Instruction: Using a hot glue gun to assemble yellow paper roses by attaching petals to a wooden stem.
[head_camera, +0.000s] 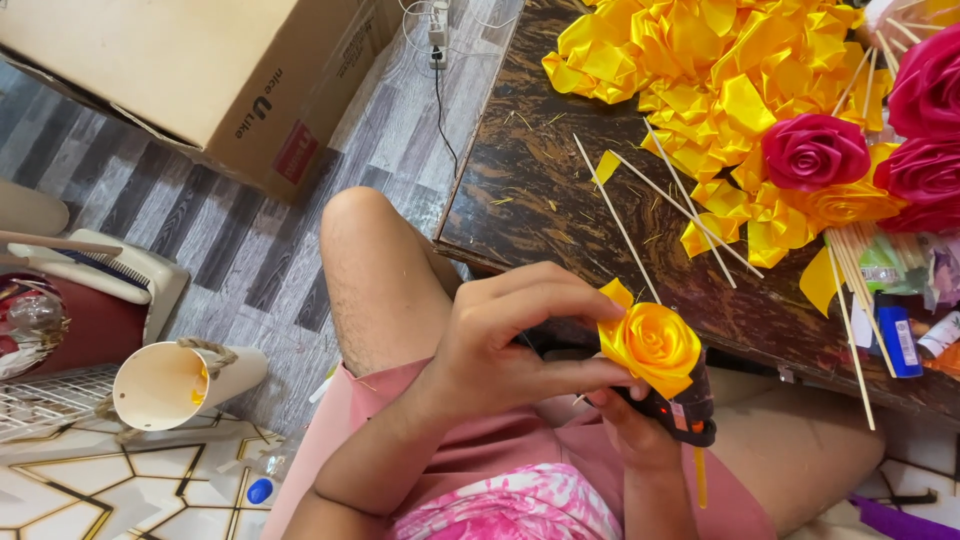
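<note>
My left hand pinches a yellow ribbon rose over my lap, thumb and fingers closed on its left side. Just below the rose, my right hand grips a black and orange glue gun, with a yellow glue stick poking out of its back. The gun's tip is hidden behind the rose. A thin wooden stick runs up from the rose across the table; I cannot tell whether it is joined to the flower.
A dark marbled table carries a heap of folded yellow ribbon pieces, pink ribbon roses, loose wooden skewers and a blue tube. On the floor to the left are a cardboard box and a cream bucket.
</note>
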